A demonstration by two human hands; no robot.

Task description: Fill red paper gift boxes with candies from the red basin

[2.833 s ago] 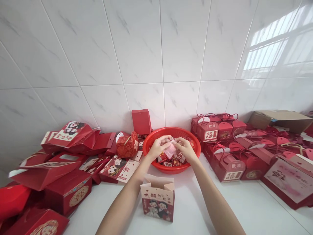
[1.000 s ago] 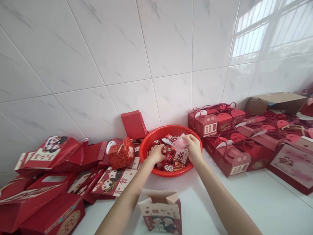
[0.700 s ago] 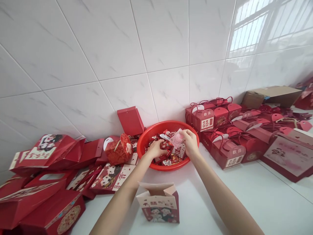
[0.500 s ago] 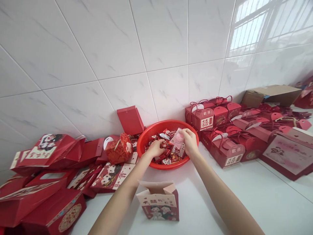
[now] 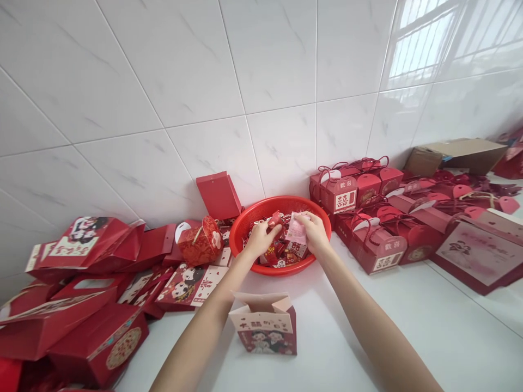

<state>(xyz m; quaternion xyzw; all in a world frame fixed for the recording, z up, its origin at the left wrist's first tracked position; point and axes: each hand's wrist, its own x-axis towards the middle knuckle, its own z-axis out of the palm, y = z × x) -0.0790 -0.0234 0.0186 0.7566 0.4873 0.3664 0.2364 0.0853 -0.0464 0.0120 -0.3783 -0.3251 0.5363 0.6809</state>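
Observation:
Over the red plastic basket (image 5: 245, 260), my right hand (image 5: 315, 231) pinches a pink candy packet (image 5: 296, 228). Beside it, my left hand (image 5: 261, 238) is closed on a small red-wrapped candy (image 5: 276, 219), raised just above the heap. Many wrapped candies (image 5: 281, 251) in red, white and gold fill the basket. Between my forearms an open-topped paper gift box (image 5: 267, 332) stands upright on the white surface, printed with two cartoon figures; its inside is mostly out of sight.
Red gift boxes (image 5: 90, 337) lie piled on the left. At right stand rows of red boxes with cord handles (image 5: 378, 247), and behind them a cardboard box (image 5: 461, 152). A plain red box (image 5: 219, 195) leans against the tiled wall (image 5: 281, 147).
My left hand has lifted slightly out of the candies, now with a red-wrapped one in its fingers. My right hand still holds the pink packet, at nearly the same place.

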